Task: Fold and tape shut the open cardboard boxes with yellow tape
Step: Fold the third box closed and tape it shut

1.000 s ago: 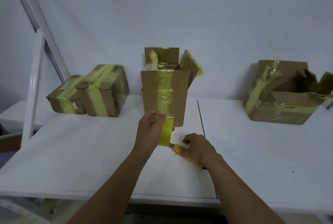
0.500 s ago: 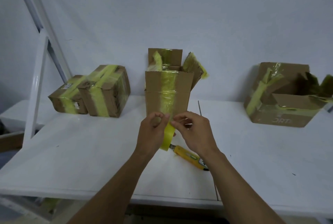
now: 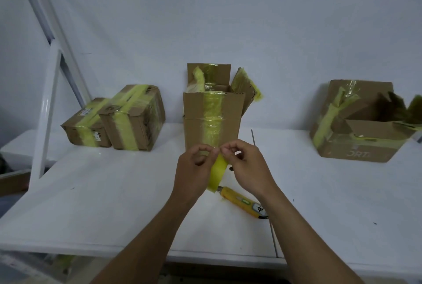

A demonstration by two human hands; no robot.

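Our left hand (image 3: 196, 169) grips the yellow tape roll (image 3: 218, 174) while our right hand (image 3: 249, 167) pinches its top edge, seemingly freeing the tape end. The open box (image 3: 212, 121) stands just beyond at twelve o'clock, flaps up. Next we need a strip pulled and the flaps folded.

At a white table (image 3: 102, 203), a person's left hand (image 3: 195, 169) and right hand (image 3: 250, 169) meet, both pinching the top edge of yellow tape (image 3: 218, 175) just in front of an upright cardboard box (image 3: 230, 119) with raised flaps. A yellow utility knife (image 3: 242, 201) lies on the table beneath the right wrist. Two taped boxes (image 3: 134, 119) sit at left. An open box (image 3: 365, 144) stands well apart at right.
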